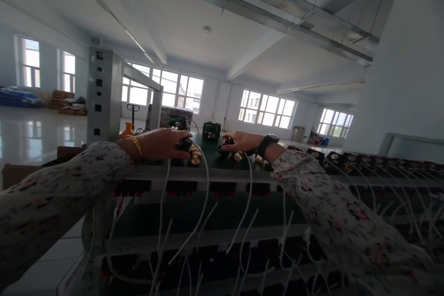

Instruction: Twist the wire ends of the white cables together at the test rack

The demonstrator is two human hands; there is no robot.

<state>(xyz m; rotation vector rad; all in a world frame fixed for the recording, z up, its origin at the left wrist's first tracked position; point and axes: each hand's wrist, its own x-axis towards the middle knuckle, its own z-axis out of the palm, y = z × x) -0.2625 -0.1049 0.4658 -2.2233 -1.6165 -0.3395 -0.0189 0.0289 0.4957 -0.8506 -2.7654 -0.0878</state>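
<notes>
My left hand (161, 142), with a gold bracelet at its wrist, is closed around a small black device (185, 144) at the top of the rack. Beside its fingers a brass fitting (195, 155) shows, with a white cable hanging down near it. Farther right, my right hand (247, 140) grips a second small black device (225, 144); a dark watch is on this wrist. Below that hand sits another brass fitting (238, 156). Between my hands and a little behind them stands a square unit with a green circuit board (211, 131). The undersides of both held devices are hidden.
The green-topped rack shelf (208, 163) has a perforated metal post (104, 97) at its left. Several black devices with brass fittings (354, 159) line the right side. White cables (250, 189) dangle over the lower shelves. A pallet jack (132, 113) stands behind.
</notes>
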